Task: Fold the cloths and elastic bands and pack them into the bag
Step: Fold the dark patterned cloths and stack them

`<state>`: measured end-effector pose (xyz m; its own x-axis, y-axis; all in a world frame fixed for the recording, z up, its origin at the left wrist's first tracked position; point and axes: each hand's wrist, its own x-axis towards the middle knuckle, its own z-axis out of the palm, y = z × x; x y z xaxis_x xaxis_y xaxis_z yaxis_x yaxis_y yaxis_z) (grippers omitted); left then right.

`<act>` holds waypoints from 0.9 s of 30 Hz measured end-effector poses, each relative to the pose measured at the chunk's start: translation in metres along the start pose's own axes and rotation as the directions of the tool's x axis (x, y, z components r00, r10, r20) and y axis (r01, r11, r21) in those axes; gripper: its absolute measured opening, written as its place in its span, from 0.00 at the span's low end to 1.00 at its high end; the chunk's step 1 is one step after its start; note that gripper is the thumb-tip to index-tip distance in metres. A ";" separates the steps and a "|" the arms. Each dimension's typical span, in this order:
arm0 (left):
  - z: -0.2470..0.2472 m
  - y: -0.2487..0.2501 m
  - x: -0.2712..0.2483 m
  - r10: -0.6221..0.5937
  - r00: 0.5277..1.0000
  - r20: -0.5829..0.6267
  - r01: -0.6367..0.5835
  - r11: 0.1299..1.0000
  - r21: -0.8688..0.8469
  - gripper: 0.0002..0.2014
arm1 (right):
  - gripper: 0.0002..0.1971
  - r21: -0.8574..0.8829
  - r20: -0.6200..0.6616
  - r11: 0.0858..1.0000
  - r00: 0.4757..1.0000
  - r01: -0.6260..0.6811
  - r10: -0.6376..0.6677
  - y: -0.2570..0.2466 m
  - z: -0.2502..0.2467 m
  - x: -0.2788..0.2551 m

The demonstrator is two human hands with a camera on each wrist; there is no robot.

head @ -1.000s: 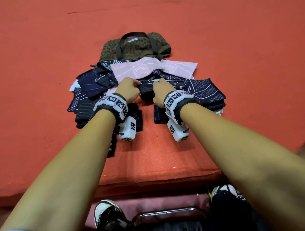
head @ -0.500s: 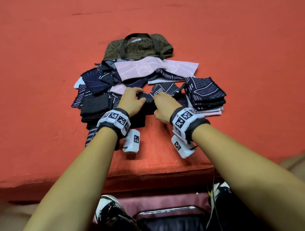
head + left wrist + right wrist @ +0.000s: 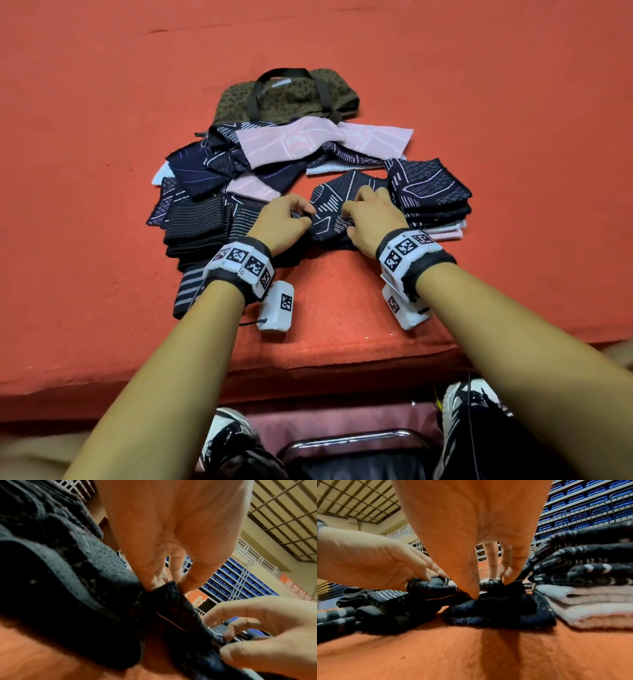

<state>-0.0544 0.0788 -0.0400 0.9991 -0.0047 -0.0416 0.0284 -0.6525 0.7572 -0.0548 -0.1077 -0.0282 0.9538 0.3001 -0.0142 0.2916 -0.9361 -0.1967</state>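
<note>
Both my hands work one dark patterned cloth (image 3: 337, 209) on the red table (image 3: 102, 171), which now lies drawn clear of the unfolded heap (image 3: 239, 164) and nearer my edge than it lay a second ago. My left hand (image 3: 282, 222) pinches the cloth's left edge between thumb and fingertips (image 3: 149, 584); my right hand (image 3: 371, 219) has its fingers curled down onto the right side, thumb and fingertips (image 3: 506, 578) gripping the fabric. The cloth sits between two piles: a folded stack (image 3: 431, 198) of dark and pink cloths just beside my right hand, and a striped dark stack (image 3: 198, 222) by my left wrist. Half a second ago both hands were bunched together on the fabric; now they are slightly spread, so I judge the fold is being squared off before the cloth joins the right stack. The leopard-print bag (image 3: 287, 99) lies flat beyond the heap, handles up; nothing can be seen going into it. Packing looks well off: several cloths, including the wide pink one (image 3: 325, 140), are unfolded.
</note>
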 end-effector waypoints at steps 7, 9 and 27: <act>0.005 -0.010 -0.001 -0.019 0.999 0.026 0.020 1.000 -0.022 0.09 | 0.09 -0.126 0.028 0.987 0.995 0.098 -0.096 -0.014 -0.003 0.001; 0.005 -0.011 -0.001 -0.018 0.999 0.030 0.018 1.000 -0.019 0.09 | 0.07 -0.152 0.090 0.982 0.991 0.113 -0.100 -0.024 -0.006 -0.004; 0.010 -0.001 -0.011 0.017 0.995 0.101 -0.030 0.991 0.130 0.23 | 0.11 0.028 0.604 0.999 0.796 0.040 -0.049 -0.023 -0.015 -0.015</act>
<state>-0.0657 0.0721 -0.0465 0.9913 -0.0922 -0.0942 -0.0059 -0.7452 0.6668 -0.0745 -0.0932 -0.0091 0.7009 0.3954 -0.5937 0.3278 -0.9177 -0.2242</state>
